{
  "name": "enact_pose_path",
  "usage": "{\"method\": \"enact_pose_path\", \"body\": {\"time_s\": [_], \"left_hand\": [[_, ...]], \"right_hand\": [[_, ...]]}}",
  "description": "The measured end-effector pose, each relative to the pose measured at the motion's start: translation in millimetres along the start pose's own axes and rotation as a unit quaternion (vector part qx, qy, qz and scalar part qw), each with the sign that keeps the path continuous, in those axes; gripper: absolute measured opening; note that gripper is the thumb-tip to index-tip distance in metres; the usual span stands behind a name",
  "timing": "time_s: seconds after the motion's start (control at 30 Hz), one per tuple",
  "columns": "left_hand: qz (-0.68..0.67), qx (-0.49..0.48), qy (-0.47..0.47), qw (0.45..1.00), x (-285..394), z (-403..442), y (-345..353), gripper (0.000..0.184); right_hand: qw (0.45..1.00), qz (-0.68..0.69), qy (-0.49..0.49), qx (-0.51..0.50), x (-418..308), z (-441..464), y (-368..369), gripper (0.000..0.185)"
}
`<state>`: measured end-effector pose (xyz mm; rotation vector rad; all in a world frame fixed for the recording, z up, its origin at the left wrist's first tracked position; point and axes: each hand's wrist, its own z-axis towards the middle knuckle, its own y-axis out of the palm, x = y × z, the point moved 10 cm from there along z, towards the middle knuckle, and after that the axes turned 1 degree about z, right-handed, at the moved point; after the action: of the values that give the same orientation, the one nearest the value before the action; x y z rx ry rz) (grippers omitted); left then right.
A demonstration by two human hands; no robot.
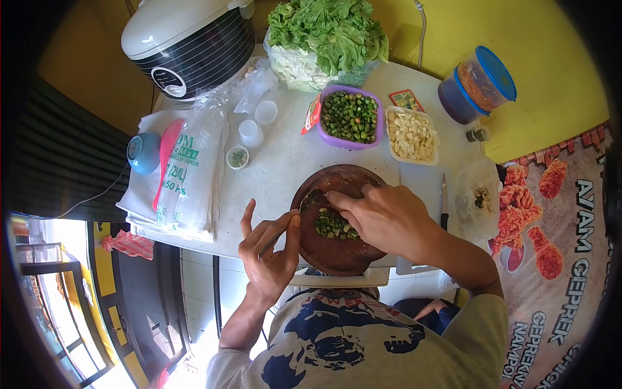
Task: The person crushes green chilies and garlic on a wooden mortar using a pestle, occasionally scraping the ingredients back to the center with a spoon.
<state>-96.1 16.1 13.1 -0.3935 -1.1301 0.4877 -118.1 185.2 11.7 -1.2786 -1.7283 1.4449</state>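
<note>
A round brown stone mortar (372, 253) stands at the table's front edge with chopped green chilies (332, 225) and a few pale pieces in it. My left hand (269, 256), left of the mortar, pinches a thin metal handle, which looks like that of a spoon (310, 200). The spoon's dark end reaches over the mortar's left side. My right hand (389, 217) is bent over the mortar's right half, its fingertips curled near the spoon's end. Whether those fingers grip anything is hidden.
Behind the mortar are a purple tub of cut chilies (348, 146) and a white tub of pale garlic (413, 159). A knife (444, 206) lies at right beside a plastic bag (476, 198). Small cups (251, 133) and plastic packs (194, 175) lie left, below a rice cooker (194, 48).
</note>
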Motion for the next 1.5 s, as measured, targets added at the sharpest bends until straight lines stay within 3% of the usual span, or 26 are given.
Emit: {"method": "enact_pose_path", "body": {"time_s": [0.23,0.3,0.33,0.43,0.67,0.87,0.93,1.13,1.27,1.33,1.37,1.43,1.5], "left_hand": [[0.006,0.003,0.001,1.000,-2.2,-3.4,-1.8,0.008],[0.008,0.019,0.030,0.999,-1.5,-4.9,-0.7,0.011],[0.011,0.022,0.039,0.999,0.3,-6.5,-0.9,0.012],[0.013,0.029,0.030,0.999,0.0,-7.9,-2.0,0.011],[0.002,-0.003,0.010,1.000,6.9,-5.1,8.0,0.008],[-0.002,0.004,0.012,1.000,0.1,-8.4,7.3,0.009],[0.001,0.018,0.023,1.000,-0.4,-6.8,4.8,0.011],[-0.004,-0.004,0.008,1.000,0.7,-7.9,2.9,0.013],[-0.007,-0.006,0.020,1.000,5.2,-5.9,6.0,0.011],[-0.006,-0.001,0.024,1.000,5.8,-5.4,3.8,0.011],[-0.006,-0.004,0.020,1.000,5.1,-5.3,4.6,0.011],[-0.004,-0.008,0.012,1.000,4.1,-7.1,4.7,0.011],[-0.003,-0.013,0.021,1.000,6.7,-7.0,5.7,0.012]], "right_hand": [[0.997,-0.068,-0.023,0.024,-8.5,-11.9,-0.2,0.039],[0.999,0.020,-0.009,-0.028,6.9,-7.5,-0.8,0.040],[0.996,0.084,-0.023,0.018,19.5,-8.6,-1.0,0.043],[0.992,0.104,-0.004,0.072,38.1,-30.7,0.8,0.043],[0.992,0.102,-0.010,0.074,27.5,-44.0,2.6,0.042],[0.999,0.025,-0.007,0.044,9.7,-35.7,1.0,0.041],[0.999,0.000,0.002,-0.033,6.2,-28.5,4.9,0.049],[0.996,-0.079,-0.033,0.016,-12.5,-26.6,2.8,0.061],[0.999,-0.042,-0.025,0.016,9.3,-17.8,9.4,0.048],[0.996,0.077,-0.029,0.036,27.1,-21.8,5.3,0.046],[0.996,0.073,-0.032,0.036,31.1,-26.5,2.9,0.046],[0.990,0.109,0.027,0.085,45.3,-37.0,-12.7,0.044],[0.993,0.089,0.043,0.064,46.2,-39.2,-14.7,0.044]]}}
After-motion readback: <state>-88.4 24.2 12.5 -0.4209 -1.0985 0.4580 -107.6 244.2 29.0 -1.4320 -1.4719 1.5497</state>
